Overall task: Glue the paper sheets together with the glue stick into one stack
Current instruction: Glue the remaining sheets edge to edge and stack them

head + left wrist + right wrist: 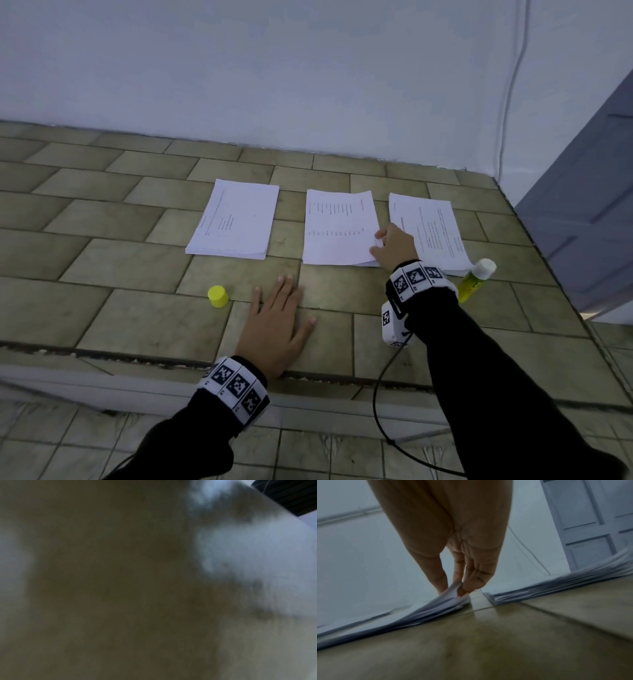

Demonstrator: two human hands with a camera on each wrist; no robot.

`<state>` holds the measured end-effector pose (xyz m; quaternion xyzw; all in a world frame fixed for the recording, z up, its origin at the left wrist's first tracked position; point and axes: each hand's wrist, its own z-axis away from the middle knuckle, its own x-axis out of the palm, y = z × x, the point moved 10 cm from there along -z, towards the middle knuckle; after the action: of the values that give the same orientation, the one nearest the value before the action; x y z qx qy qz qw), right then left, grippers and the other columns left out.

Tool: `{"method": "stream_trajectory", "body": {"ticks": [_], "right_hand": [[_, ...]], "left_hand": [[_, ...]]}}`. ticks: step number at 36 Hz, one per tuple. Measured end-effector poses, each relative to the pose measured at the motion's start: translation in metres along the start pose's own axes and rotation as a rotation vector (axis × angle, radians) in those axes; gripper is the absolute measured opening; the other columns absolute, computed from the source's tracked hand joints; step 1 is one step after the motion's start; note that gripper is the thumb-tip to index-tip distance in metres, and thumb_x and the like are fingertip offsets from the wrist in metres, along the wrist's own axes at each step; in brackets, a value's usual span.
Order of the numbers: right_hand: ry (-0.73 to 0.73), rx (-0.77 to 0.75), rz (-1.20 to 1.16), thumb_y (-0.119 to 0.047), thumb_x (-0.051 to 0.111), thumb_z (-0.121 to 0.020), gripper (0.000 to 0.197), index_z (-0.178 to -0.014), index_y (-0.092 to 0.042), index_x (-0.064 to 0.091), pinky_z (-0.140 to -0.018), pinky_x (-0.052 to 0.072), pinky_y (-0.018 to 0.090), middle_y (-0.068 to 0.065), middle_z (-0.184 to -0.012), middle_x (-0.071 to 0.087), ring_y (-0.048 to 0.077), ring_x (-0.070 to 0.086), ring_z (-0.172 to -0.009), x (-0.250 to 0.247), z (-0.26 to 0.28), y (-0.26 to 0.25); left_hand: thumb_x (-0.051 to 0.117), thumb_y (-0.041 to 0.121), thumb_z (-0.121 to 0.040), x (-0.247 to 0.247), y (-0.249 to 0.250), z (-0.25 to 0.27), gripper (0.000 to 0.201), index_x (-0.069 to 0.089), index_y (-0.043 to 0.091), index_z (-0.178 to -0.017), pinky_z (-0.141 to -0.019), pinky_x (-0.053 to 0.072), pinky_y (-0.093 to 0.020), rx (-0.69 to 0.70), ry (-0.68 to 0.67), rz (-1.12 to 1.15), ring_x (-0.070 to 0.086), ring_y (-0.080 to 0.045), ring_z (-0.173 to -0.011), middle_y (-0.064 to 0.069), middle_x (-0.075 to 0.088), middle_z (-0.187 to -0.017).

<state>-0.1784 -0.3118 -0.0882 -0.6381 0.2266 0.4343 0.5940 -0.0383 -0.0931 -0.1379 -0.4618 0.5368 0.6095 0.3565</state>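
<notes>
Three white paper stacks lie in a row on the tiled ledge: a left stack (236, 219), a middle stack (337, 228) and a right stack (431, 229). My right hand (394, 245) pinches the near right corner of the middle stack's top sheets (452, 595) between thumb and fingers, lifting them slightly. My left hand (277, 318) lies flat, fingers spread, on the bare tiles near the front edge. The uncapped glue stick (476, 279), yellow with a white tip, lies behind my right wrist. Its yellow cap (218, 296) stands left of my left hand. The left wrist view is a blur.
A white wall runs right behind the papers, with a cable (510, 102) hanging down it. A grey panelled door (589, 205) stands to the right. The ledge's front edge (137, 359) drops to a tiled floor below.
</notes>
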Motion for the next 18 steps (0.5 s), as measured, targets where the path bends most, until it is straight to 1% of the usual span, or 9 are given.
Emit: {"method": "stream_trajectory", "body": {"ticks": [5,8,9,10,12,14,15,16,18], "right_hand": [[-0.074,-0.036,0.225,-0.017,0.061,-0.091,0.036,-0.122,-0.002,0.052,-0.080,0.043,0.029,0.018,-0.124,0.054,0.032,0.054,-0.113,0.010,0.003,-0.006],[-0.080,-0.050,0.261,-0.024,0.061,-0.091,0.039,-0.125,-0.005,0.053,-0.090,0.044,0.034,0.018,-0.128,0.046,0.032,0.051,-0.116,0.008,0.008,-0.008],[-0.065,-0.064,0.241,-0.026,0.060,-0.092,0.037,-0.124,-0.007,0.054,-0.092,0.043,0.035,0.017,-0.128,0.046,0.031,0.050,-0.115,0.005,0.010,-0.009],[-0.038,-0.092,0.205,-0.027,0.059,-0.093,0.034,-0.122,-0.008,0.055,-0.091,0.043,0.035,0.015,-0.126,0.047,0.029,0.051,-0.113,-0.001,0.014,-0.011],[0.042,-0.176,0.100,-0.027,0.058,-0.094,0.029,-0.117,-0.011,0.058,-0.087,0.041,0.029,0.012,-0.119,0.051,0.022,0.053,-0.101,-0.017,0.025,-0.020],[0.135,-0.280,-0.009,-0.023,0.060,-0.093,0.023,-0.112,-0.012,0.061,-0.084,0.042,0.027,0.007,-0.111,0.056,0.015,0.052,-0.089,-0.036,0.043,-0.031],[0.187,-0.333,-0.052,-0.021,0.061,-0.092,0.019,-0.109,-0.012,0.063,-0.081,0.045,0.026,0.006,-0.108,0.057,0.014,0.053,-0.084,-0.047,0.053,-0.035],[0.239,-0.385,-0.084,-0.020,0.062,-0.091,0.016,-0.106,-0.013,0.064,-0.076,0.045,0.022,0.004,-0.105,0.058,0.013,0.054,-0.080,-0.058,0.065,-0.040],[0.343,-0.466,-0.117,-0.017,0.063,-0.090,0.011,-0.101,-0.014,0.064,-0.068,0.038,0.012,0.001,-0.102,0.060,0.009,0.053,-0.078,-0.080,0.088,-0.046]], "left_hand": [[-0.023,0.078,-0.075,0.002,-0.002,-0.002,0.106,0.017,0.021,-0.155,-0.120,-0.009,-0.042,-0.001,-0.019,-0.018,-0.006,-0.010,-0.150,0.003,0.004,-0.164],[-0.024,0.082,-0.069,-0.001,-0.003,-0.002,0.114,0.022,0.023,-0.154,-0.120,-0.009,-0.039,-0.007,-0.054,0.052,-0.005,-0.009,-0.150,0.004,0.007,-0.164],[-0.022,0.085,-0.067,-0.005,-0.003,-0.001,0.116,0.026,0.023,-0.152,-0.120,-0.006,-0.038,-0.009,-0.073,0.100,0.000,-0.009,-0.150,0.004,0.012,-0.163],[-0.017,0.088,-0.068,-0.012,-0.002,0.001,0.115,0.032,0.024,-0.150,-0.121,0.002,-0.036,-0.012,-0.082,0.167,0.009,-0.010,-0.149,0.003,0.022,-0.161],[0.008,0.089,-0.076,-0.034,0.001,0.006,0.098,0.045,0.027,-0.142,-0.114,0.028,-0.029,-0.016,-0.062,0.335,0.039,-0.008,-0.136,0.006,0.046,-0.147],[0.035,0.071,-0.085,-0.061,0.010,0.010,0.065,0.056,0.031,-0.132,-0.103,0.044,-0.026,-0.009,-0.052,0.497,0.055,0.003,-0.117,0.014,0.060,-0.131],[0.042,0.064,-0.086,-0.076,0.014,0.011,0.054,0.059,0.032,-0.127,-0.099,0.047,-0.024,-0.004,-0.039,0.561,0.057,0.007,-0.111,0.017,0.064,-0.124],[0.045,0.062,-0.086,-0.094,0.017,0.011,0.048,0.062,0.034,-0.122,-0.095,0.048,-0.021,-0.001,-0.018,0.608,0.059,0.009,-0.106,0.019,0.066,-0.117],[0.045,0.068,-0.083,-0.129,0.015,0.007,0.051,0.063,0.036,-0.118,-0.090,0.046,-0.015,0.003,0.039,0.622,0.060,0.010,-0.103,0.021,0.069,-0.108]]}}
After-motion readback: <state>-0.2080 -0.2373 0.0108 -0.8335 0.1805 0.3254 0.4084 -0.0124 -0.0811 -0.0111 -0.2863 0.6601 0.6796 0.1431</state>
